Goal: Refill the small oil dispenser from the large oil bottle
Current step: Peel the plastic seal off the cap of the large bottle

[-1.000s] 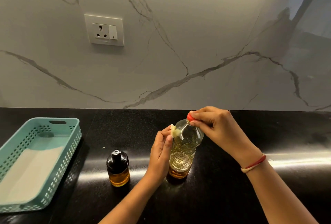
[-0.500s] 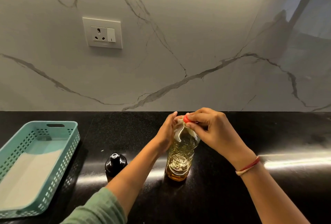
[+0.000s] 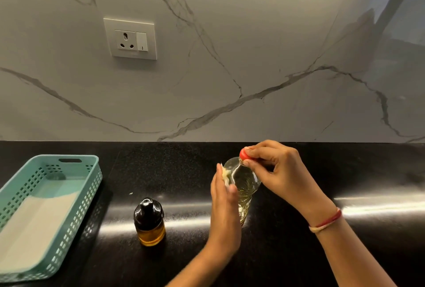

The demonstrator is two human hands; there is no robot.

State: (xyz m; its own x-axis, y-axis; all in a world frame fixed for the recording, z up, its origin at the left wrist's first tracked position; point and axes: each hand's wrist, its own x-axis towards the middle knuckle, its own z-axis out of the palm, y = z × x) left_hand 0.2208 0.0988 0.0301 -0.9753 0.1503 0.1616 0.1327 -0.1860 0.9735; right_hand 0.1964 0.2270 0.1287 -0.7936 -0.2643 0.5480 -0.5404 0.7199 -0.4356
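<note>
The large clear oil bottle (image 3: 244, 183) stands on the black counter (image 3: 299, 252), tilted a little to the right, with pale yellow oil inside. My right hand (image 3: 273, 171) pinches its red cap (image 3: 243, 154) from the right. My left hand (image 3: 224, 201) lies against the bottle's left side and presses a small pale wad, perhaps tissue (image 3: 225, 175), to the bottle's shoulder; its motion blurs it. The small oil dispenser (image 3: 149, 222), amber glass with a dark domed cap on, stands to the left of the bottle, apart from both hands.
A teal perforated basket (image 3: 76, 199) lined with white paper sits at the counter's left end. A white wall socket (image 3: 130, 38) is set in the marble backsplash. A tiny pale crumb (image 3: 131, 193) lies on the counter behind the dispenser.
My left hand dropped back from the bottle's far shoulder to its near left side, wiping with the pale wad. My right hand kept its pinch on the red cap. The view shifted slightly.
</note>
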